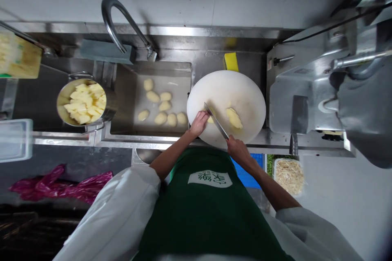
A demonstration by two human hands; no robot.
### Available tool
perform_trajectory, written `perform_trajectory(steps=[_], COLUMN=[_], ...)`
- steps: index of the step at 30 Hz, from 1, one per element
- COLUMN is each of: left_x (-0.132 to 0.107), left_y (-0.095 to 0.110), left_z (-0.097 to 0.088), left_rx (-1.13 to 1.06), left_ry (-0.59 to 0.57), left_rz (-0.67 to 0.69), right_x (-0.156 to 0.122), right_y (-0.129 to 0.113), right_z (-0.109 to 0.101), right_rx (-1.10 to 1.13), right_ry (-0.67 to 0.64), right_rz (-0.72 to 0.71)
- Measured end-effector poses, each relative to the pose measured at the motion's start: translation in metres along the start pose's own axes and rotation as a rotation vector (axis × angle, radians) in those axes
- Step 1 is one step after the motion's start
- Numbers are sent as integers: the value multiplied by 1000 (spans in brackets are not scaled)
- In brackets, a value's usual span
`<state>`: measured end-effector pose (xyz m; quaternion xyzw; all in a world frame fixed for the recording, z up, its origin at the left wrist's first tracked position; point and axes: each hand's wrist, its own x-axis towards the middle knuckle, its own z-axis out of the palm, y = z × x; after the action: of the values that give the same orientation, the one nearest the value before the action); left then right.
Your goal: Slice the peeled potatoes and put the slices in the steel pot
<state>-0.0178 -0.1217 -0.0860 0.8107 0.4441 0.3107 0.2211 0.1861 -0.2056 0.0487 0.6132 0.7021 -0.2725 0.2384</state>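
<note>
On a round white cutting board [248,89], my right hand [238,149] is wrapped round the handle of a kitchen knife [218,124], its blade slanting up and to the left. My left hand [200,123] presses with bent fingers on a peeled potato [211,120] beside the blade; hand and knife hide most of that potato. Right of the knife lies a small pile of potato slices [234,118], touched by neither hand. Several whole peeled potatoes [161,118] rest in water in the sink to the left.
A metal pot [59,106] holding cut potato pieces stands left of the sink [125,102]. A curved faucet [122,16] arches over it. Behind the board is a yellow sponge [231,62]. A cleaver [299,116] lies on the metal machine [278,89] at the right.
</note>
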Motion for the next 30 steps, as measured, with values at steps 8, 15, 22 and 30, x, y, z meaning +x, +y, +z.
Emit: perform_trajectory(steps=[8,15,22,30], left_x=[-3,-7,-9,-11], left_y=[0,-2,-1,-2], left_z=[-2,-1,-3,-5], left_rx=[0,-13,-17,-11], left_ry=[-7,4,0,8], left_rz=[8,-2,-15,12], right_x=[0,0,-2,-2], right_y=[-3,-3,-2,-5], right_z=[-1,0,-3,-2], right_rx=[-3,-13,-19,-36], right_ry=[-4,6,22,-2], right_rz=[4,-9,-45,-37])
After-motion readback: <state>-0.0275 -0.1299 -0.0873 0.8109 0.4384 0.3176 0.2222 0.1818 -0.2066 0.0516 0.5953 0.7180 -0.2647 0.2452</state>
